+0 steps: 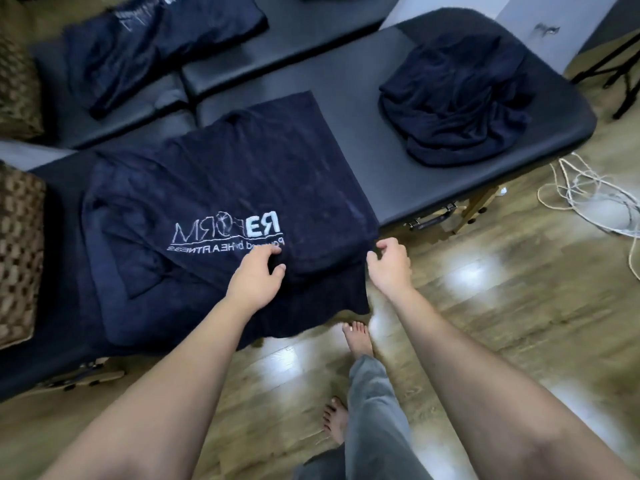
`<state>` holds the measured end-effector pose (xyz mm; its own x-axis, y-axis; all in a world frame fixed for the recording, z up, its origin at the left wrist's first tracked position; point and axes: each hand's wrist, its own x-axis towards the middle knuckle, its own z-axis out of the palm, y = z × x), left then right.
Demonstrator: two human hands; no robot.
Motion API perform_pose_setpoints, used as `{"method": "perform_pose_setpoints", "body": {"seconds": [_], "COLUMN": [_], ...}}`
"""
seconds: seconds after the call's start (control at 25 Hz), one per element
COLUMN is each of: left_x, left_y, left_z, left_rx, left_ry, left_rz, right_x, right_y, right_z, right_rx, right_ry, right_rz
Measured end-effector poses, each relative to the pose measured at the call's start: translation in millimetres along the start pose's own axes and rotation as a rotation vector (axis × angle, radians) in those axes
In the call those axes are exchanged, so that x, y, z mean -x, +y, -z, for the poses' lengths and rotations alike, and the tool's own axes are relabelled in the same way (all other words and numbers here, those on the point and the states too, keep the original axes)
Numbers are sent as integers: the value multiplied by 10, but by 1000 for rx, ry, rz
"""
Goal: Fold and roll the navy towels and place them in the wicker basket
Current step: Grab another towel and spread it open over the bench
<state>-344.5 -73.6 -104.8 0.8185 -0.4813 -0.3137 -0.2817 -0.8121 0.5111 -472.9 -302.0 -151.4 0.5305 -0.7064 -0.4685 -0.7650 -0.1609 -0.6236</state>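
A navy towel (242, 174) with white lettering lies spread on the black padded table (374, 140), over other navy towels whose lower edge hangs off the front. My left hand (254, 275) pinches the near fold of this towel just below the lettering. My right hand (389, 263) pinches the towel's near right corner at the table's edge. A crumpled navy towel (457, 102) sits in a heap at the table's right end. More navy towels (156, 46) lie on a second black table at the back left. No basket is in view.
Brown patterned cushions (19, 258) lie at the left edge. A tangle of white cord (595, 199) lies on the wooden floor at the right. My bare feet (358, 337) and grey trouser leg stand close to the table's front.
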Motion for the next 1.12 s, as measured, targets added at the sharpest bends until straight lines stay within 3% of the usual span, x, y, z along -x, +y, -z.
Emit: {"method": "perform_pose_setpoints", "body": {"seconds": [0.2, 0.36, 0.48, 0.6, 0.8, 0.96, 1.12], "left_x": [53, -267, -875, -1652, -2634, -3143, -3505], "left_y": [-486, -925, -1322, -1716, -2315, -2505, -2433], "left_z": [497, 1012, 1426, 1870, 2449, 2700, 2789], "left_rx": [60, 83, 57, 99, 185, 292, 608], "left_ry": [95, 237, 292, 385, 437, 420, 518], "left_rz": [205, 402, 525, 657, 835, 887, 984], "right_x": [54, -329, -973, -1777, -2824, -3274, -3459], "right_y": [-921, -1692, -2140, -2608, -3104, -3405, -3591], "right_z": [-241, -464, -586, -672, -677, -719, -691], "right_rx": [164, 199, 256, 284, 287, 221, 73], "right_ry": [-43, -105, -103, 12, 204, 146, 36], "right_rz": [395, 476, 417, 353, 13, -122, -149]}}
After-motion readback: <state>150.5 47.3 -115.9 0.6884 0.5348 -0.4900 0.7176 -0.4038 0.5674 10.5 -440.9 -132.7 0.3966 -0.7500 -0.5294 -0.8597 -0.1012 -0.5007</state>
